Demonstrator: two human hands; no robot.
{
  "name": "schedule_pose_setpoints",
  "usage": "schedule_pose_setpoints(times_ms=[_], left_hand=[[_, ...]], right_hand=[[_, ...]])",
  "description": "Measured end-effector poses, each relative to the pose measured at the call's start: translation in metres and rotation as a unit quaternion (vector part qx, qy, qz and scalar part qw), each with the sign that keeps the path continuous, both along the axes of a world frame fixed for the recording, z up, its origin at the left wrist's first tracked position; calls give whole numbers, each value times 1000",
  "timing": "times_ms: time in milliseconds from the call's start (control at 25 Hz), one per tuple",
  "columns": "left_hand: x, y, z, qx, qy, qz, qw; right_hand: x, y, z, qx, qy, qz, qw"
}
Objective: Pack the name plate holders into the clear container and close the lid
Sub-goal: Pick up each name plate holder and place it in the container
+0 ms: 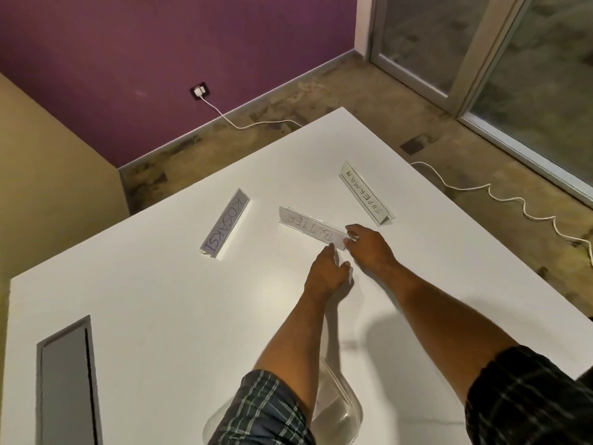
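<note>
- The clear container lies nearest the camera at the near edge of the white table, partly hidden under the left forearm and its plaid sleeve; whether its lid is on cannot be told.
- The right hand has its fingers closed in a pinch on the near end of the name plate holder marked "BUTTER".
- The left hand is just beside it, its fingers loosely curled and touching the lower edge of that same end; how firmly they grip cannot be told.
- The "BUTTER" holder stretches away from both hands to the left and up, its far end resting on the table.
- Right of the right hand and a little beyond it, the "SUPERMAN" holder stands on the table, apart from the hands.
- Well to the left of the left hand, the "KOSAKSI" holder stands on the table.
- Far left of the hands, near the table's near-left corner, a grey recessed panel is set into the top.
- Beyond the table, a white cable runs across the floor to a wall socket in the purple wall.
</note>
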State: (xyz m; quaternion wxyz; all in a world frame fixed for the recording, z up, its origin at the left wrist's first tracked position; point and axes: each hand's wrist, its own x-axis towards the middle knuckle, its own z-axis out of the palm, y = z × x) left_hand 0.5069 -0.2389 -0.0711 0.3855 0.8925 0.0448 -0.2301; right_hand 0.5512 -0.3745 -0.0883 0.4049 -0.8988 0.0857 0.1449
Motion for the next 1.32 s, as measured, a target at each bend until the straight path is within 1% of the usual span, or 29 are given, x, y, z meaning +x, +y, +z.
schedule_pose_setpoints(times_ms=[160, 280, 360, 400, 480, 600, 680, 800, 920, 1040, 1120, 1200, 1240, 1320], left_hand=[[12, -8, -12, -16, 55, 36, 998], [16, -14, -12, -56, 65, 54, 995], [16, -15, -9, -91, 68, 97, 989], [15, -14, -8, -109, 70, 132, 983], [11, -8, -4, -146, 73, 210, 964], [0, 8, 6, -190, 75, 285, 937], [-14, 21, 17, -213, 63, 313, 924], [-42, 42, 34, -236, 55, 332, 911], [-77, 64, 50, -280, 63, 346, 893], [-115, 93, 64, -303, 68, 362, 879], [-141, 114, 72, -307, 75, 366, 875], [-161, 134, 80, -312, 87, 359, 875], [-173, 145, 84, -315, 95, 353, 876], [-196, 165, 91, -305, 107, 337, 884]], right_hand=[[10, 1, -14, -18, -5, 10, 1000], [10, 3, -17, -9, -7, 5, 1000], [8, 5, -19, 3, -2, -12, 1000], [5, 6, -19, 26, 7, -32, 999], [0, 11, -14, 118, 38, -89, 988], [-15, 21, 0, 251, 94, -130, 954], [-33, 26, 15, 314, 132, -126, 932], [-60, 32, 35, 382, 169, -102, 903], [-85, 46, 47, 422, 193, -40, 885], [-111, 65, 61, 396, 230, 50, 888], [-121, 74, 73, 332, 215, 132, 909], [-124, 78, 86, 255, 140, 187, 938], [-125, 80, 91, 231, 90, 193, 949], [-127, 83, 100, 205, -11, 158, 966]])
